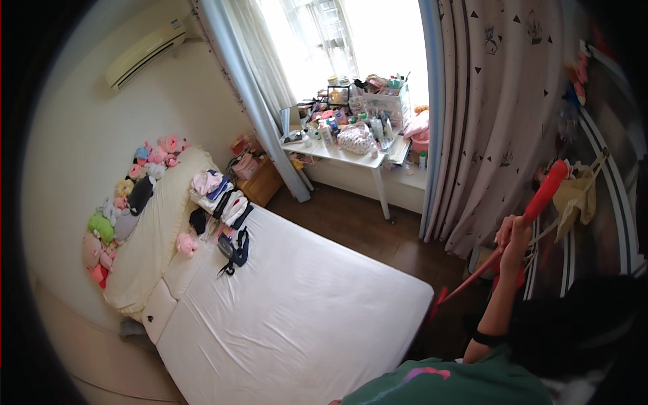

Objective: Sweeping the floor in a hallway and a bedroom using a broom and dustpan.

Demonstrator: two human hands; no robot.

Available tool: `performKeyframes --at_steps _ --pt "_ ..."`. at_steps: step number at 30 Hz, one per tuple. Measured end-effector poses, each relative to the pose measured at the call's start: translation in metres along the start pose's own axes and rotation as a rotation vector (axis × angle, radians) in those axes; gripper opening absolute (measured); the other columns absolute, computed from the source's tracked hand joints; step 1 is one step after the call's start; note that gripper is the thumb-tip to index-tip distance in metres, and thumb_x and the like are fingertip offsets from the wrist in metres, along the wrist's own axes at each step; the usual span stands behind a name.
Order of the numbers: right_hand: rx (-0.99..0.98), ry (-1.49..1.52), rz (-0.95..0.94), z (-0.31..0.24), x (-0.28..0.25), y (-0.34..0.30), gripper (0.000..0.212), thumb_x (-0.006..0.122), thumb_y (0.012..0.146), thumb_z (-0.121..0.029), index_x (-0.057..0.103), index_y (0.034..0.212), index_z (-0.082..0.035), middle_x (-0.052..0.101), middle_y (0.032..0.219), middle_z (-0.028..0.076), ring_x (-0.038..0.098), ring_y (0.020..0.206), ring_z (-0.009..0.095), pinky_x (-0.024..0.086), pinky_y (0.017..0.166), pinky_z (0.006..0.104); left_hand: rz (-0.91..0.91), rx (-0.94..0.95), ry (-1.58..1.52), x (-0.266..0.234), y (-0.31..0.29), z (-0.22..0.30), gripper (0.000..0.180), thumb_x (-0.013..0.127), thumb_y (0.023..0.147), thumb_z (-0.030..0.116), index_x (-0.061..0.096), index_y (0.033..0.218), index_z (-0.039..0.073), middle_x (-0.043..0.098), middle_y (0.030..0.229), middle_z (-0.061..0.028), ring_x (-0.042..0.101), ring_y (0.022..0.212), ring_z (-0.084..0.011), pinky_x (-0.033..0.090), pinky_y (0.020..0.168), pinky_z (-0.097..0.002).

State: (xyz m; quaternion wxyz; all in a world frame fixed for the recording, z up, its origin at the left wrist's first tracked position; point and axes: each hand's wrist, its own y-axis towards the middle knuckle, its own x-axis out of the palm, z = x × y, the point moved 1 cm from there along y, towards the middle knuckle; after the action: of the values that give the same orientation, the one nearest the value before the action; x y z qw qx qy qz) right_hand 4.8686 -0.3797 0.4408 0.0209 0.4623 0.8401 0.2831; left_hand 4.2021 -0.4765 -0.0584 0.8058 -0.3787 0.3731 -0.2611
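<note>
My right hand [513, 236] is raised at the right, its fingers wrapped round a long red stick [478, 273]. The stick has a thick, glossy red upper end [548, 185] above my fist. Its thin part slants down left past the bed's near right corner, where a red lower end [440, 302] shows. What kind of tool it is I cannot make out. Another red part [518, 278] shows behind my forearm. The bare white mattress [290, 297] lies to the left of the stick. My left hand is out of view.
Soft toys [101, 228] and a cream cushion [158, 229] line the bed's far left. Folded clothes [223, 196], a pink toy [186, 245] and a dark strapped item [234, 248] lie on the bed. A cluttered white desk [344, 156] stands by the window. Curtains [493, 121] hang right.
</note>
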Motion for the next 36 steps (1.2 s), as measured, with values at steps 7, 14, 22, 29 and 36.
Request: performKeyframes --at_steps 7,14,22,29,36 --pt "-0.008 0.019 -0.005 0.037 0.008 0.05 0.059 0.052 0.099 -0.05 0.035 0.057 -0.012 0.03 0.051 -0.004 0.03 0.044 0.007 0.029 0.046 0.0255 0.184 0.317 -0.327 -0.059 0.053 0.178 0.035 0.059 0.095 0.025 0.061 0.123 0.005 0.073 0.095 -0.0101 0.069 0.082 -0.0167 0.053 0.073 -0.0292" --pt "-0.072 -0.071 -0.007 0.015 0.025 0.08 0.056 0.059 0.097 -0.041 0.033 0.057 -0.012 0.03 0.05 -0.004 0.03 0.043 0.007 0.029 0.047 0.0251 0.281 0.148 -0.008 -0.058 0.079 0.168 0.039 0.064 0.088 0.037 0.067 0.114 0.008 0.071 0.103 -0.0149 0.069 0.093 -0.0232 0.053 0.081 -0.0355" --pt "-0.063 0.109 -0.068 0.06 -0.001 0.153 0.054 0.058 0.098 -0.04 0.034 0.058 -0.013 0.031 0.05 -0.002 0.028 0.043 0.007 0.026 0.046 0.0244 -0.076 -0.092 -0.136 0.02 0.096 0.168 0.038 0.065 0.087 0.036 0.07 0.106 0.004 0.072 0.087 -0.0101 0.069 0.07 -0.0168 0.053 0.059 -0.0298" --pt "0.184 0.267 -0.168 0.2 0.004 0.263 0.04 0.064 0.094 -0.024 0.043 0.062 -0.012 0.039 0.053 -0.002 0.035 0.043 0.008 0.03 0.045 0.0233 0.068 -0.043 -0.045 0.044 0.137 0.334 0.041 0.062 0.088 0.036 0.068 0.112 0.004 0.072 0.086 -0.0102 0.07 0.071 -0.0182 0.055 0.065 -0.0309" --pt "0.479 0.407 -0.495 0.297 0.036 0.324 0.035 0.068 0.092 -0.023 0.048 0.066 -0.009 0.04 0.056 -0.002 0.038 0.048 0.007 0.034 0.05 0.0232 0.006 0.101 0.04 0.082 0.218 0.531 0.044 0.062 0.09 0.045 0.067 0.118 0.012 0.072 0.1 -0.014 0.069 0.093 -0.0269 0.053 0.084 -0.0376"
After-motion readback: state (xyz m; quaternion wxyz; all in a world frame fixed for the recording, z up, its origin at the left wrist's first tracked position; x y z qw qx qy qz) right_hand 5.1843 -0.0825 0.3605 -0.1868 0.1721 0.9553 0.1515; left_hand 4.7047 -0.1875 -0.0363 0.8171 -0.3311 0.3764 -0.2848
